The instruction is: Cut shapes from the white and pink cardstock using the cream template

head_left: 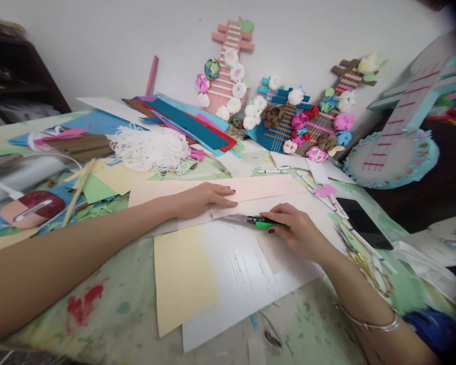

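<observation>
My right hand grips a green and black utility knife, its blade pointing left over white paper. The blade lies close to the left end of a narrow white strip. My left hand rests flat with fingers stretched out on a pale pink sheet. Below the knife lie a white sheet with dark cut marks and a cream sheet, partly overlapping. Part of the knife's handle is hidden within my right fingers.
Gold-handled scissors and a black phone lie at the right. White string is heaped at the back left, near coloured paper sheets. Flower-decorated paper instruments lean on the wall. An earbud case sits far left.
</observation>
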A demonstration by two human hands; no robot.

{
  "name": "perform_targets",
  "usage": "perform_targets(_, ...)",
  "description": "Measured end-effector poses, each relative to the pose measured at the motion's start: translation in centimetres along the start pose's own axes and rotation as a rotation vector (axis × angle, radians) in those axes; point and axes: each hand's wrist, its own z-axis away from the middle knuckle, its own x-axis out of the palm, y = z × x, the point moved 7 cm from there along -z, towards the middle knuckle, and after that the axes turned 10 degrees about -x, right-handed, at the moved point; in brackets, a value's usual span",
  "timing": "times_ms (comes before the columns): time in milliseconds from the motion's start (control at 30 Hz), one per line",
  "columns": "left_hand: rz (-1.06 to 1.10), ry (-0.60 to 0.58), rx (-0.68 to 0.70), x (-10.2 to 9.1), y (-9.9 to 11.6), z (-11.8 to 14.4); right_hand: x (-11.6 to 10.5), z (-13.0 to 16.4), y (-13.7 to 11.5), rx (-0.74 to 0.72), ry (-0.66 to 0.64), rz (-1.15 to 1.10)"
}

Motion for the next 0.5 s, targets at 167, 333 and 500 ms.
perform_targets(167, -0.002, 0.007, -0.002, 0.15, -0.15, -0.16, 0.52, -0.60, -0.71, 0.003, -0.014, 0.005)
perform_targets(333, 0.000, 0.001, -0.002, 0.22, -0.25, -0.19, 0.59, -0.74, -1.00, -0.001, -0.017, 0.012)
perform_targets(500, -0.002, -0.001, -0.010, 0.08, -0.14, -0.06, 0.51, -0.45, -0.66, 0.006, -0.028, -0.008)
